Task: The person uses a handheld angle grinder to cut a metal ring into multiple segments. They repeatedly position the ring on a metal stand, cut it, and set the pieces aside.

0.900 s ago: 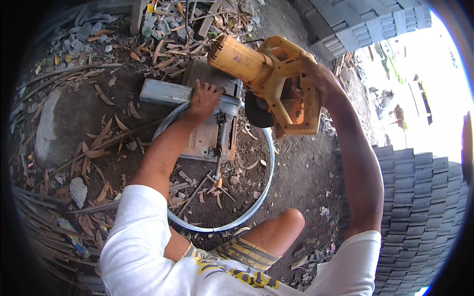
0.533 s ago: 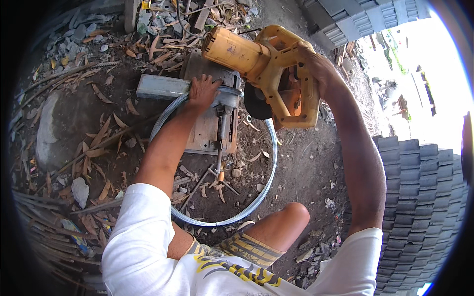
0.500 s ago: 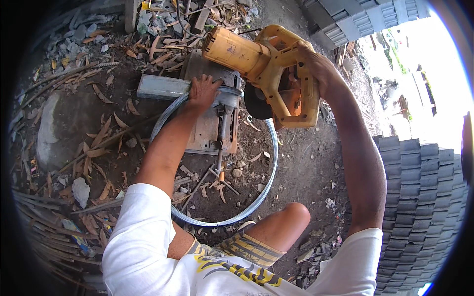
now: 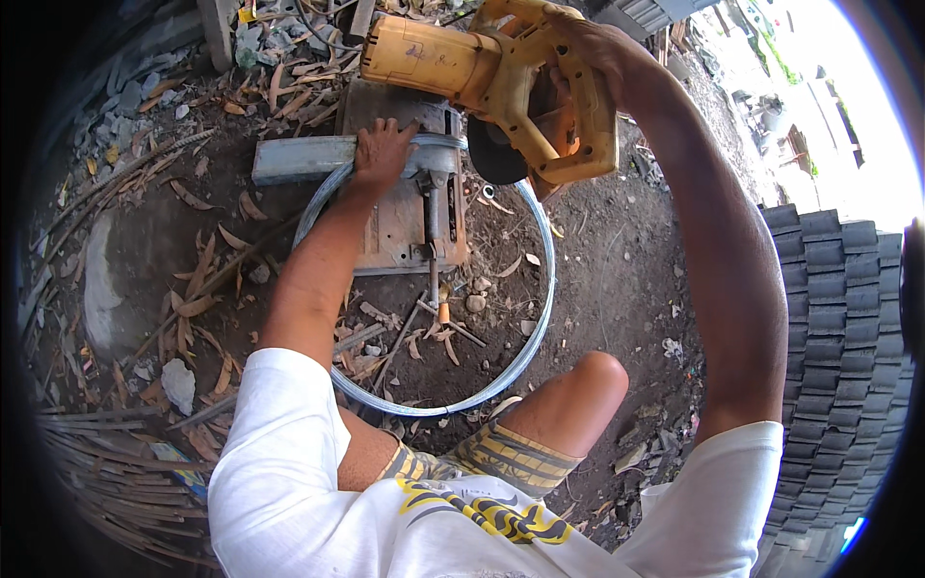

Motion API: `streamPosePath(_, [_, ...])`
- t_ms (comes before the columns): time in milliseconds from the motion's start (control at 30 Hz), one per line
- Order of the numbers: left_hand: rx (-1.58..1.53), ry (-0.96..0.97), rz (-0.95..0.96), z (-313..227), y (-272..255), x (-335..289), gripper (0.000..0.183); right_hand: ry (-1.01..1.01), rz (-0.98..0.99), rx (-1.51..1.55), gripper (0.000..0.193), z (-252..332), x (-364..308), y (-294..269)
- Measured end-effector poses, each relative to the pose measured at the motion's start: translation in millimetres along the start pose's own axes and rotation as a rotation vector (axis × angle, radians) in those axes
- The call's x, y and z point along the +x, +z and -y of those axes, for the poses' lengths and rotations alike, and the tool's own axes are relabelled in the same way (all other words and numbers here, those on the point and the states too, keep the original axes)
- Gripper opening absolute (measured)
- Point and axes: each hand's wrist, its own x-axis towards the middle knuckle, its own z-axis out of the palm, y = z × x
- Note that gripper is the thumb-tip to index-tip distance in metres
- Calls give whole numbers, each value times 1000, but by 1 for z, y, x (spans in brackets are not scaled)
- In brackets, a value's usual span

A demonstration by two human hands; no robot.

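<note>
My right hand is wrapped round the handle of a yellow cut-off saw, which is tilted up over its base. Its dark cutting disc hangs right of the clamp, apart from the wire. A large coil of galvanized wire lies across the rusty metal base and loops toward my knees. My left hand is closed over the top of the coil, beside the clamp screw. Under that wrist a grey metal bar sticks out to the left.
Stacked grey roof tiles stand at the right. Bent rods lie at the lower left, and a concrete lump sits near them. Dry leaves and rubble cover the soil at the far side. My bent knee is beside the coil.
The whole view has shifted, so the saw and base appear higher in the picture. The saw's disc has risen slightly relative to my left hand, which keeps its place on the coil.
</note>
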Motion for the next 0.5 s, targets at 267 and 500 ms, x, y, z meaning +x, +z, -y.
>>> streamPosePath(267, [30, 3, -10, -3, -3, -3, 51, -41, 69, 207, 57, 8, -15, 12])
streamPosePath(500, [61, -27, -5, -8, -3, -2, 51, 219, -167, 384, 53, 11, -10, 22])
